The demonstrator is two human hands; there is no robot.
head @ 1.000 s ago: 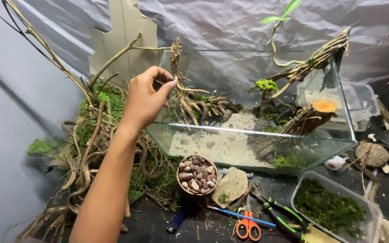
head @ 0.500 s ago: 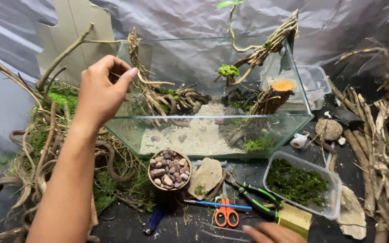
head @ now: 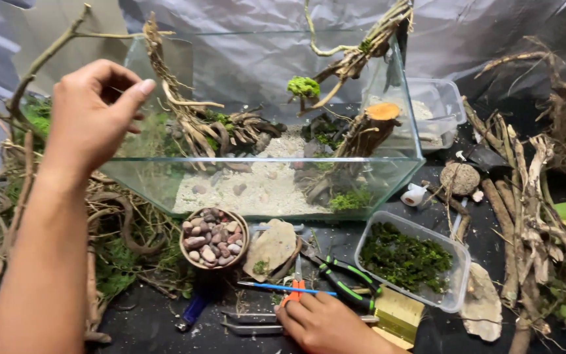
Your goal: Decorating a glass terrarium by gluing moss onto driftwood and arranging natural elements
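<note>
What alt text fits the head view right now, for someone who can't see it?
Left hand raised with pinched fingers at the left edge of a glass tank holding sand, driftwood and moss. Right hand rests on orange-handled scissors below, beside a bowl of pebbles.

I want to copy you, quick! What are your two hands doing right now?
Left hand: raised by the glass tank, fingers pinched; whether it holds anything cannot be told.
Right hand: resting on the orange scissors, not gripping them.

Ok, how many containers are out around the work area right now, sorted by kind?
Rectangular clear glass tank with sand and driftwood: 1
Clear rectangular plastic tubs, one holding moss, one behind the tank: 2
Round brown bowl of pebbles: 1
Total: 4
</note>
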